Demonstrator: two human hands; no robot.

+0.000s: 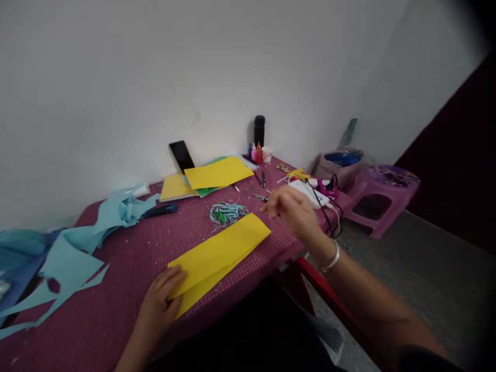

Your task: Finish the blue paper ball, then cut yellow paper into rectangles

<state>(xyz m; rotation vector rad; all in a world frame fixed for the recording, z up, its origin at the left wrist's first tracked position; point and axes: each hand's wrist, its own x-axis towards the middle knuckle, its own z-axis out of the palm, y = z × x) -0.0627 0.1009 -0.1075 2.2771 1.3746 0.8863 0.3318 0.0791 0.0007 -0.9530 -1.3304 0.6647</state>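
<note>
Left hand: the left hand grips the near end of a long folded yellow paper sheet, with the thumb on top of the sheet and the fingers at its edge.
Yellow sheet: it lies flat on the table with the magenta checked cloth, slanting from the near edge up toward the right. Its far end is just beside a tangle of green and pale blue paper strips.
Right hand: the right hand is blurred and hangs in the air above the right part of the table. Its fingers are loosely spread and it grasps nothing. A silver bangle sits on its wrist.
Near the right hand: small scissors lie on the cloth just to its left. A white flat object with a black cord and a pink glue gun are behind it.
Left side: light blue paper offcuts spread over the table's left end, and a dark blue pen-shaped tool lies beside them.
Back of table: a stack of yellow and green paper sheets lies near the wall. A black phone leans on the wall behind it.
Back right: a tall black bottle stands by small coloured bottles and a white cup.
Floor: a purple plastic stool stands to the right of the table.
</note>
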